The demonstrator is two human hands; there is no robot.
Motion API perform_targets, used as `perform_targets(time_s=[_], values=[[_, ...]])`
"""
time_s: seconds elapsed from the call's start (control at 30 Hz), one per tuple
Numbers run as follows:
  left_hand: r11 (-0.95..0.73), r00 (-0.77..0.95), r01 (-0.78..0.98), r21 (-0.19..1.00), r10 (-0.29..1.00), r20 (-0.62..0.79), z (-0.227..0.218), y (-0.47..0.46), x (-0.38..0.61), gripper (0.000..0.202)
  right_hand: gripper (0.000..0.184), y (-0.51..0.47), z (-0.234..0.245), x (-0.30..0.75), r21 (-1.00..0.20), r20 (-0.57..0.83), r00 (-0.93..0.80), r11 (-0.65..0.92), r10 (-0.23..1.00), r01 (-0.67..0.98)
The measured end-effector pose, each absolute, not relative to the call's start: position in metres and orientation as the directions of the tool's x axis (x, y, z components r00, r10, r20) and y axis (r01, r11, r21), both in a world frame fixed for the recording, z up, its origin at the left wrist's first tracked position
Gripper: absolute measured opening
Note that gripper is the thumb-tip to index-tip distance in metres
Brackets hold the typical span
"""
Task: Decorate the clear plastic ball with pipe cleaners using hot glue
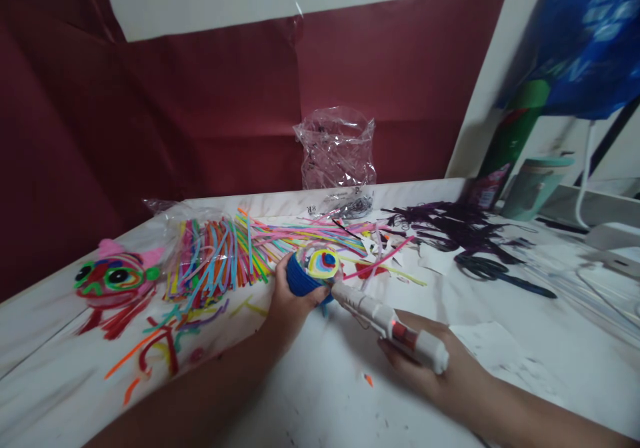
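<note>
My left hand (283, 308) is closed around a blue craft piece (299, 283), whose side looks wrapped in blue strands. On its upper face sits a coiled disc (320, 262) in yellow, white, blue and red. My right hand (453, 365) grips a white hot glue gun (367, 308), with a small reddish light showing on its body. The gun's nozzle points left at the craft piece's right edge; whether it touches cannot be made out.
Colourful pipe cleaners (215, 255) lie behind and left, partly in clear plastic. A finished-looking face craft (115, 278) stands at far left. Dark purple strands (450, 228), black-handled scissors (505, 275), a green cup (537, 185) and a clear bag (337, 155) are around the back.
</note>
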State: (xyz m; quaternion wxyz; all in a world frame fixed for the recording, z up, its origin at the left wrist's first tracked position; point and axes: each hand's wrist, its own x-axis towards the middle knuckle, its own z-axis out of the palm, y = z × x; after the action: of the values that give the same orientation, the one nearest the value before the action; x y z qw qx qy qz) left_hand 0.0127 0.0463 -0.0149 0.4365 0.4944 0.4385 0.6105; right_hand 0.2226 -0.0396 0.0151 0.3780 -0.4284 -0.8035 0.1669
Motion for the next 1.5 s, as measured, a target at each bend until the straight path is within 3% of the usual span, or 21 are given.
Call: perform_targets(time_s=[0.37,0.87,1.17,1.37,1.5], values=[[-0.220,-0.152,-0.082,0.972,0.967,0.206,-0.0096,0.0421,0.0158,0.091,0.018,-0.0395,0.0156,0.2215,-0.567,0.492,-0.358,0.604,0.794,0.560],[-0.228,-0.155,-0.148,0.962,0.966,0.205,-0.0149,0.0456,0.0100,0.089,0.022,-0.0383,0.0114,0.2245,-0.642,0.429,-0.313,0.530,0.847,0.554],[-0.234,-0.161,-0.043,0.971,0.961,0.225,-0.0145,0.0449,0.0124,0.088,0.021,-0.0398,0.0148,0.2215,-0.602,0.467,-0.339,0.575,0.817,0.554],[-0.240,-0.173,-0.062,0.969,0.959,0.226,-0.0143,0.0449,0.0111,0.090,0.021,-0.0386,0.0095,0.2229,-0.648,0.425,-0.304,0.521,0.853,0.555],[-0.225,-0.187,-0.059,0.972,0.959,0.211,-0.0077,0.0409,0.0148,0.090,0.021,-0.0401,0.0120,0.2210,-0.617,0.451,-0.327,0.555,0.830,0.558]])
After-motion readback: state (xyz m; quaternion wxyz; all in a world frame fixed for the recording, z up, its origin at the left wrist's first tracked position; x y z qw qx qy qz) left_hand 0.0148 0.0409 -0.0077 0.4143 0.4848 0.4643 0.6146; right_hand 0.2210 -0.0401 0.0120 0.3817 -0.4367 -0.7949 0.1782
